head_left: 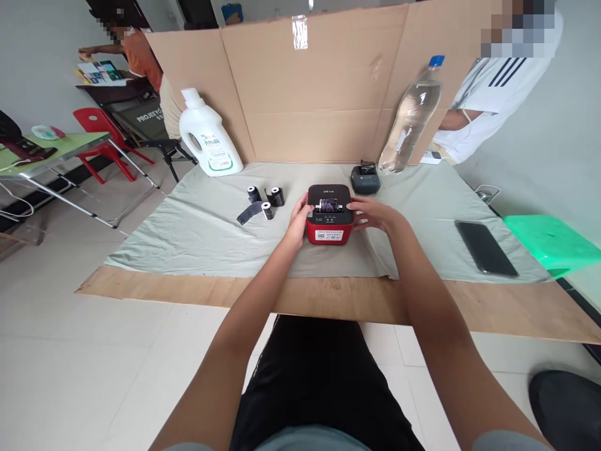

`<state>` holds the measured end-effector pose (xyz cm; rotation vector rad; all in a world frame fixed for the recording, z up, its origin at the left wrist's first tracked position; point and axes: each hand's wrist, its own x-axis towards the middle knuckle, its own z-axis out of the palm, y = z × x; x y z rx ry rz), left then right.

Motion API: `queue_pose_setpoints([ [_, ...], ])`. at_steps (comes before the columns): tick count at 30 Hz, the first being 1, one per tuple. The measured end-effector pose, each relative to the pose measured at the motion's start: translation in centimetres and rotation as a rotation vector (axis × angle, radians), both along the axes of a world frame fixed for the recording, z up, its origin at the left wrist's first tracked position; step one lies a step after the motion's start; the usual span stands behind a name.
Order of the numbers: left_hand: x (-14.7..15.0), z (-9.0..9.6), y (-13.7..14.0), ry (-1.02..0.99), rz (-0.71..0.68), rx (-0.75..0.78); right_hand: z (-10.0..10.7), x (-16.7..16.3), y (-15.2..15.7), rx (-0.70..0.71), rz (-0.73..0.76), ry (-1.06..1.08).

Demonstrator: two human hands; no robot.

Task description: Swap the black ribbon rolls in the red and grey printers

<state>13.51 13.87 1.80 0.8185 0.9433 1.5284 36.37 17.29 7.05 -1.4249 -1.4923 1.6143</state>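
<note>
A red and black box stands near the middle of the cloth-covered table, its printed white label facing me. Its black top bears a picture or window of a dark roll; I cannot tell which. My left hand holds its left side, thumb at the upper edge. On the opposite side my right hand grips it, thumb on the top edge and fingers along the side. Just behind and to the right sits a small dark grey device with a black strip on top. Several small black-and-white rolls lie to the left, one partly unrolled.
A white detergent jug and a tilted clear bottle stand before a cardboard screen. A black phone lies at the right. Beside the table is a green stool. Two other people are beyond the screen.
</note>
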Motion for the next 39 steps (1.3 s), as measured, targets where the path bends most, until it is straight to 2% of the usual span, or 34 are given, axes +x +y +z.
queue_pose_setpoints([
  [1,0.3,-0.2,-0.3,-0.028,0.024,-0.013,-0.9,-0.3,-0.6,0.060,-0.077,-0.005],
  [3,0.8,-0.6,-1.1,-0.054,0.073,-0.019,-2.9,-1.0,-1.8,0.292,-0.276,-0.039],
  [4,0.9,-0.7,-1.5,-0.053,0.092,-0.013,-3.8,-1.3,-2.3,0.371,-0.327,-0.041],
  [6,0.8,-1.0,-2.2,-0.033,0.100,0.001,-5.1,-1.7,-3.0,0.480,-0.368,-0.034],
  [8,0.5,-1.3,-2.8,0.008,0.090,0.014,-5.7,-1.7,-3.0,0.515,-0.372,-0.017],
  [10,0.2,-1.5,-3.1,0.092,0.107,0.079,-5.9,-1.5,-2.7,0.532,-0.391,0.001],
  [14,-0.3,-1.8,-3.1,0.341,0.200,0.325,-6.2,-0.9,-2.0,0.523,-0.418,0.024],
  [16,-0.4,-1.8,-3.0,0.436,0.239,0.386,-6.3,-0.7,-1.9,0.514,-0.421,0.026],
  [30,-0.6,-0.8,-3.9,0.603,0.262,0.433,-6.6,-0.6,-1.6,0.488,-0.401,-0.034],
  [36,-0.6,-0.9,-4.0,0.622,0.255,0.487,-6.6,-0.4,-1.6,0.488,-0.400,-0.060],
  [39,-0.5,-0.8,-4.0,0.604,0.254,0.461,-6.5,-0.3,-1.6,0.490,-0.407,-0.078],
])
